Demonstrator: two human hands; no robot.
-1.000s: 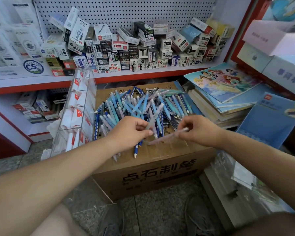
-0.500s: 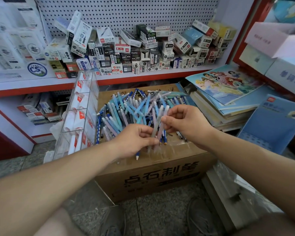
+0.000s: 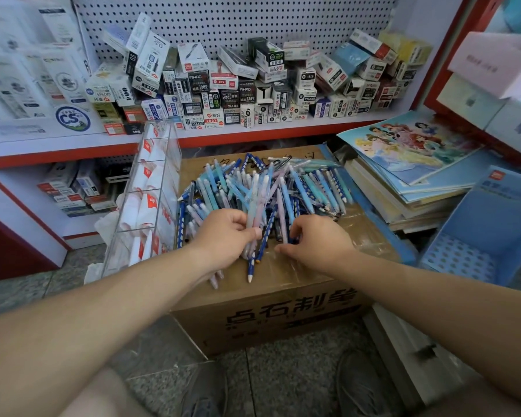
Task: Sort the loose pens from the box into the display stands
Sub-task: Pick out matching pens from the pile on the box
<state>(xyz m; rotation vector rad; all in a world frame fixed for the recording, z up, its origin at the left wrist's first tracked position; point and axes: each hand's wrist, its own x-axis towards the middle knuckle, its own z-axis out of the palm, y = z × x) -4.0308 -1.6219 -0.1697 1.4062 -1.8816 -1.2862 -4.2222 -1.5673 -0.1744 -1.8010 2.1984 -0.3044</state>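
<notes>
Pens [image 3: 252, 203] gripped in L hand [image 3: 223, 233]; R hand [image 3: 316, 240] (fingers [image 3: 296, 231] curled) in pile [image 3: 309, 188].

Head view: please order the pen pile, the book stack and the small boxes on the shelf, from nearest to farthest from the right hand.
1. Pen pile, at the fingertips of the right hand.
2. Book stack, to its right.
3. Small boxes, on the back shelf.

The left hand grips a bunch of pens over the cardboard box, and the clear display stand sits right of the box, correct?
No: in the head view the clear display stand sits left of the cardboard box. The left hand does grip a bunch of pens over the box.
</notes>
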